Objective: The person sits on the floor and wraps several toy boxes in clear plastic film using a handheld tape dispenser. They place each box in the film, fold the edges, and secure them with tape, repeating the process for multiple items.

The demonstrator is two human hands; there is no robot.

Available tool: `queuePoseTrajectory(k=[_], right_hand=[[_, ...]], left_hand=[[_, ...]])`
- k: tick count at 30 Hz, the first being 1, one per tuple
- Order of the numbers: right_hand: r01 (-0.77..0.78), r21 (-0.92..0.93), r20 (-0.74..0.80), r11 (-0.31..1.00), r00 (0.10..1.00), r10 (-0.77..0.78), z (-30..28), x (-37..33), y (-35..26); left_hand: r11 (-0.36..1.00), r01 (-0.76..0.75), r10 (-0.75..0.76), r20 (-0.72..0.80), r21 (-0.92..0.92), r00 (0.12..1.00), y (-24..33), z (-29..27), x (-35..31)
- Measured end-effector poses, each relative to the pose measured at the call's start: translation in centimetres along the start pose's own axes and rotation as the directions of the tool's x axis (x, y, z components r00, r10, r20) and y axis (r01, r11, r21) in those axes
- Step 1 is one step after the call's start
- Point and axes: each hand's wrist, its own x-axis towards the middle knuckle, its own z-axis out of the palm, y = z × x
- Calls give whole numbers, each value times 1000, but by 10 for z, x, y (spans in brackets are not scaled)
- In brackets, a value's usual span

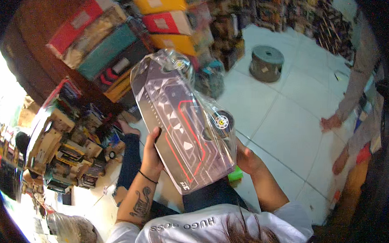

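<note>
Both my hands hold a boxed toy car [181, 129] wrapped in clear plastic, tilted in front of me above my lap. The box is dark grey and black with red lines, and wheels with pale hubs show along its right side. My left hand [151, 156] grips the lower left edge, thumb on the front face. My right hand [248, 160] is closed around the lower right side, its fingertips partly hidden behind the box. Just below that corner, a bright green object [234, 174] shows; its kind is unclear.
A grey cylindrical roll [266, 64] stands on the white tiled floor [285, 121]. Stacked coloured boxes [166, 22] are at the upper left. Many small boxed items [67, 155] crowd the left. Another person's hand [331, 123] reaches in from the right.
</note>
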Motion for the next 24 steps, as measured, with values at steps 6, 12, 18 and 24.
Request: queuePoseTrajectory(k=[6, 12, 18, 24], right_hand=[[297, 91, -641, 950, 748, -173, 24, -33, 30], [453, 53, -877, 890, 447, -176, -63, -5, 45], [402, -262, -916, 877, 183, -357, -188, 68, 76], [408, -234, -954, 883, 80, -289, -235, 150, 116]], left_hand=[[908, 367, -386, 63, 204, 920, -49, 36, 73], [633, 350, -623, 187, 690, 759, -109, 72, 207], [551, 202, -533, 155, 810, 832, -142, 50, 282], [502, -205, 0, 238, 840, 971, -169, 6, 321]])
